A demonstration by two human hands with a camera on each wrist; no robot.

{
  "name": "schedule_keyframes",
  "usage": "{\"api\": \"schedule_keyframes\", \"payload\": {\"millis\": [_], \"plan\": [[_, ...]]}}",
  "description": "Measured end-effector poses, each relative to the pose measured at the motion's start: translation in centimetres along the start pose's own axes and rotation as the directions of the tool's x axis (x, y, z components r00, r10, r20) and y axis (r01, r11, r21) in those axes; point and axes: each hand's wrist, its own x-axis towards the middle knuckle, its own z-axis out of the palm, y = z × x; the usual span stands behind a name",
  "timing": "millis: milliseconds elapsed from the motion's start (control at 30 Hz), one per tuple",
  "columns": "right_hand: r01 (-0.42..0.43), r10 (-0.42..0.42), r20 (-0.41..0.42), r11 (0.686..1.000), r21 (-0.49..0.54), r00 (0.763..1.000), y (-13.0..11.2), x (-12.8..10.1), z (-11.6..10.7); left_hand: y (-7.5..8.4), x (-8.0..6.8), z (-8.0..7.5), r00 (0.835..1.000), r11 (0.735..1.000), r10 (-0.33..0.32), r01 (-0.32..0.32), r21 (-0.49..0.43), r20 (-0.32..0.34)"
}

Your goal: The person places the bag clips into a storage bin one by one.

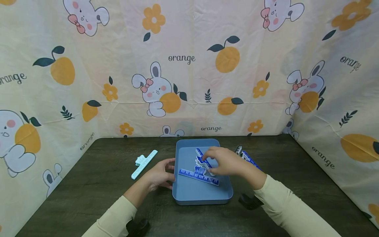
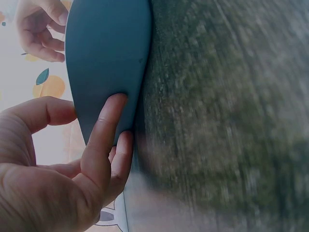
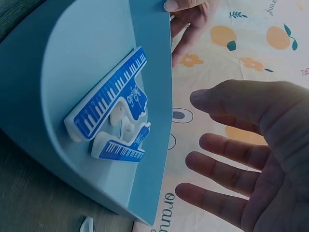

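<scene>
A mint clip (image 1: pixel 144 164) lies on the dark table (image 1: pixel 97 184); beside it, the left hand (image 1: pixel 160 174), loosely bent and gripping nothing, touches the outer wall of the blue tray (image 1: pixel 201 196); in the tray lie two blue clips (image 1: pixel 199 177) with keyboard prints; above them hovers the right hand (image 1: pixel 226 161), fingers apart, holding nothing; more clips (image 1: pixel 251 160) lie on the table beyond.

Blue piano-key clips (image 1: pixel 199 178); blue-grey tray (image 1: pixel 201 195)

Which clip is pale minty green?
The clip lying alone on the table, left of the tray; it's plain mint, while the other clips show blue or black.
</scene>
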Motion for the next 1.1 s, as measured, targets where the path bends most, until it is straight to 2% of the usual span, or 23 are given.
{"api": "schedule_keyframes", "payload": {"millis": [1100], "plan": [[-0.027, 0.024, -0.124, 0.999, -0.027, 0.992, 2.6, -3.5, -1.5, 0.0, -0.1, 0.0, 1.0, 1.0, 0.007, -0.007, 0.005, 0.005]]}}
